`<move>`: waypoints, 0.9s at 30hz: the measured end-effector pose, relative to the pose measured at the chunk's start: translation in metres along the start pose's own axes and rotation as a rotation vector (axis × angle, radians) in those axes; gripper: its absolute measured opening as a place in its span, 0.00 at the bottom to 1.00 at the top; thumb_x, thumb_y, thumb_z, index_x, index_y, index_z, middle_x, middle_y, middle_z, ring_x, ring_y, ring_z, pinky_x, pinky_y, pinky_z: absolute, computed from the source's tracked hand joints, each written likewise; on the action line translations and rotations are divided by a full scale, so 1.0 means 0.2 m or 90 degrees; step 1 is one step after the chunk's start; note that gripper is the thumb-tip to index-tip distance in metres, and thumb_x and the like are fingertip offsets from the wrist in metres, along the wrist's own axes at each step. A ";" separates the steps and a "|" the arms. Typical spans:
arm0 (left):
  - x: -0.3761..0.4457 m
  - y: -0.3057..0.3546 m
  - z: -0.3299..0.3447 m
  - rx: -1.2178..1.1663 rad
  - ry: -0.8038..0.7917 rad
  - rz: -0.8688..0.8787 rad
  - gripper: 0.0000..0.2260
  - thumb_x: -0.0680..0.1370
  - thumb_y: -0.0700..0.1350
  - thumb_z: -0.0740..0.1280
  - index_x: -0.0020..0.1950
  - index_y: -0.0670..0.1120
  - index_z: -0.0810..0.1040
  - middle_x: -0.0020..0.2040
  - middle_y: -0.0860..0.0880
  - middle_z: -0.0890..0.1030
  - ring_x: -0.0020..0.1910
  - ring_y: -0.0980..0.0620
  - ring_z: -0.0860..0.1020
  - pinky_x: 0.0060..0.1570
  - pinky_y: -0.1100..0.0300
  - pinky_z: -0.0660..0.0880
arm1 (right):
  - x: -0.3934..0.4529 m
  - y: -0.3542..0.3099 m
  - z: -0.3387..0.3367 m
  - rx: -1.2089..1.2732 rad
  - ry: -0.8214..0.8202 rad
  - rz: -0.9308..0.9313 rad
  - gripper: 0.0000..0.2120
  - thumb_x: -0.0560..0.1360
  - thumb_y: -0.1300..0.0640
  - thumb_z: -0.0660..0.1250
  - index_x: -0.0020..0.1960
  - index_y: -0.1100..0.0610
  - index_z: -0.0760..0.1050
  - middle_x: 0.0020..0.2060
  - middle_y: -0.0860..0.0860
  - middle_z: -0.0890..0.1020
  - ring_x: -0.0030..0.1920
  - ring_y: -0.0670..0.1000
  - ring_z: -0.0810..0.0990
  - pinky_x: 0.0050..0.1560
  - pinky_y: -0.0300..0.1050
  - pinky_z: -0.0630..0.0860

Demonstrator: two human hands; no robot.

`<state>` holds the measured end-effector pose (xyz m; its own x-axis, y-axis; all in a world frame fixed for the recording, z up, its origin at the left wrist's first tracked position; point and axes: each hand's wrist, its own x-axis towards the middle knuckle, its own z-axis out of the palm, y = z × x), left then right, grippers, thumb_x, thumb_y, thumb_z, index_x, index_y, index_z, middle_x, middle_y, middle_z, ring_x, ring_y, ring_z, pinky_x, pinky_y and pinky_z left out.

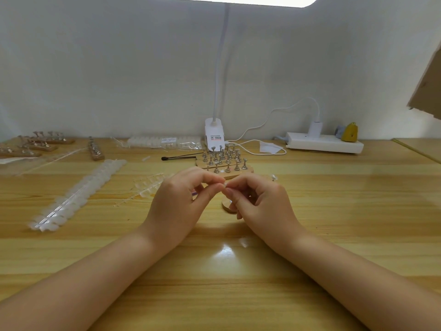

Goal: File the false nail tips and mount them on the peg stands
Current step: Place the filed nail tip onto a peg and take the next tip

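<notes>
Pinching a tiny clear nail tip (225, 185) between fingers of left hand (177, 199) and right hand (257, 201), above the desk (334, 211). Could spring free and vanish against pale wood. Just behind: peg stands (224, 161); left: nail tip strips (78, 194); beneath the right hand, a wooden base (228, 205), crowding any set-down.
</notes>
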<state>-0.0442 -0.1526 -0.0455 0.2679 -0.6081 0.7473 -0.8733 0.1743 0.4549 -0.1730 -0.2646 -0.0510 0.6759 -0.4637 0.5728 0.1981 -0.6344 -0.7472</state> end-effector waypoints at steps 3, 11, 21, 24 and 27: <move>0.00 0.01 -0.01 0.014 -0.009 0.012 0.06 0.74 0.48 0.69 0.47 0.48 0.83 0.44 0.58 0.82 0.40 0.52 0.80 0.42 0.46 0.77 | -0.01 0.00 0.00 -0.055 0.010 -0.044 0.02 0.74 0.65 0.71 0.45 0.60 0.81 0.32 0.48 0.80 0.31 0.45 0.81 0.33 0.38 0.77; 0.01 0.03 -0.01 0.114 0.010 0.111 0.10 0.76 0.48 0.66 0.45 0.45 0.85 0.42 0.53 0.84 0.44 0.54 0.80 0.41 0.46 0.77 | -0.02 0.01 0.00 -0.095 0.008 -0.104 0.02 0.74 0.65 0.70 0.46 0.64 0.80 0.33 0.53 0.81 0.32 0.49 0.80 0.34 0.47 0.77; -0.02 0.00 0.02 0.125 -0.048 -0.030 0.14 0.79 0.46 0.61 0.61 0.46 0.80 0.54 0.51 0.83 0.55 0.52 0.80 0.53 0.44 0.74 | 0.01 0.05 -0.01 -0.140 0.040 0.069 0.03 0.74 0.60 0.71 0.41 0.57 0.79 0.32 0.48 0.82 0.34 0.47 0.81 0.40 0.48 0.78; -0.03 -0.02 0.03 0.111 -0.051 -0.100 0.12 0.81 0.43 0.62 0.62 0.46 0.79 0.56 0.50 0.82 0.58 0.52 0.78 0.57 0.45 0.73 | 0.02 0.06 -0.02 -0.219 0.020 0.093 0.04 0.72 0.54 0.72 0.40 0.53 0.82 0.30 0.44 0.81 0.32 0.42 0.76 0.37 0.39 0.72; -0.03 -0.01 0.04 0.114 -0.061 -0.117 0.12 0.80 0.41 0.63 0.62 0.46 0.80 0.55 0.51 0.82 0.57 0.52 0.78 0.57 0.46 0.73 | 0.02 0.07 -0.02 -0.313 -0.005 0.117 0.06 0.73 0.49 0.71 0.40 0.50 0.83 0.27 0.42 0.77 0.31 0.42 0.73 0.34 0.38 0.65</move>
<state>-0.0465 -0.1548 -0.0550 0.3961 -0.6892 0.6068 -0.8741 -0.0808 0.4789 -0.1694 -0.2781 -0.0580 0.6738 -0.5911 0.4434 -0.2790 -0.7592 -0.5880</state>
